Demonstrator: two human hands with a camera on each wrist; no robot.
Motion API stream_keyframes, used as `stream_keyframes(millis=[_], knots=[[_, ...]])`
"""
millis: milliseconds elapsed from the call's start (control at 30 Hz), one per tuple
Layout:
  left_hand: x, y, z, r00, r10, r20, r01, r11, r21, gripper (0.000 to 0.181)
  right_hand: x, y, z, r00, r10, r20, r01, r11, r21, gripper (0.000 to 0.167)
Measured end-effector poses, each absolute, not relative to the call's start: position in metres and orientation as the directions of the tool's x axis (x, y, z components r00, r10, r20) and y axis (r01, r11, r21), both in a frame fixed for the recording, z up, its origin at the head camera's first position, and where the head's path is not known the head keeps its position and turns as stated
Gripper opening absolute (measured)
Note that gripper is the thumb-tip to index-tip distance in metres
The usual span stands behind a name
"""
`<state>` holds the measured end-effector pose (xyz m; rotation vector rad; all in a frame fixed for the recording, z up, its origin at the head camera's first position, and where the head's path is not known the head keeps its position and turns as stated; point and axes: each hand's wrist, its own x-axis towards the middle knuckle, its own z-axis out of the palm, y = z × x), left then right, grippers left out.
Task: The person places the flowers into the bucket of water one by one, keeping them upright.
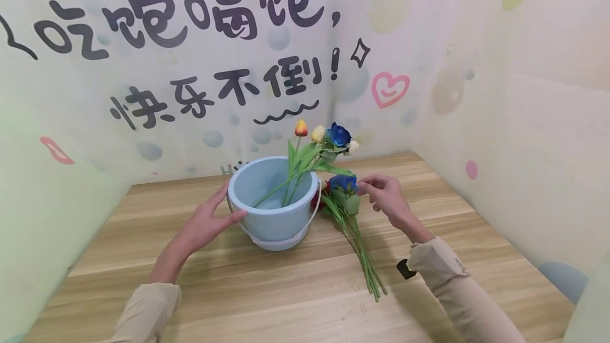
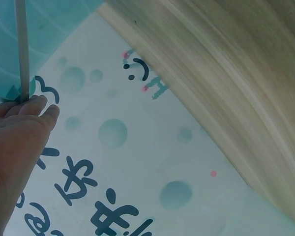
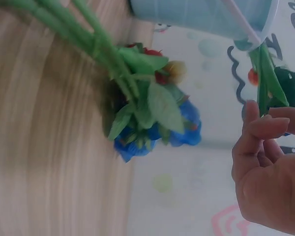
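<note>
Bracing the round light-blue plastic bucket (image 1: 278,226), your left hand (image 1: 205,224) spreads thumb and fingers. Yellow tulips (image 1: 301,128) already lean inside; the green-stemmed blue-and-red bunch (image 1: 351,205) remains outside, right. Your right hand (image 1: 387,197) is beside its blooms, fingers bent; whether they pinch, I can't tell.

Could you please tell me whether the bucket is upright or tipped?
Upright: the bucket stands on the table, with its opening facing up.

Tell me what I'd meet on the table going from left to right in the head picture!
Left hand → blue bucket → lying bunch of flowers → right hand. The flowers in the bucket are left out because they overlap it.
</note>
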<state>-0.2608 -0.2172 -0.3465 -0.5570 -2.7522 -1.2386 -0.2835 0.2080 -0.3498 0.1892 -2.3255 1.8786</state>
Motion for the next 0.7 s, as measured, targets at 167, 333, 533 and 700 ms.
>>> stream_keyframes(millis=[167,333,533,700], knots=[[-0.261,-0.218,-0.346,-0.933,0.295,0.207,0.35,0.606,0.714,0.09,-0.284,0.218,-0.357,-0.988,0.007,0.153,-0.147,0.233,-0.961,0.029],[-0.261,-0.218,-0.346,-0.933,0.296,0.204,0.349,0.605,0.716,0.09,-0.283,0.223,-0.365,-0.995,0.02,0.096,-0.088,0.254,-0.963,0.03],[-0.261,-0.218,-0.346,-0.934,0.296,0.201,0.346,0.602,0.72,0.089,-0.28,0.226,-0.37,-0.998,0.005,0.061,-0.058,0.257,-0.965,0.03],[-0.26,-0.217,-0.346,-0.933,0.297,0.203,0.348,0.607,0.714,0.089,-0.28,0.228,-0.378,-0.999,-0.013,0.04,-0.042,0.273,-0.961,0.027]])
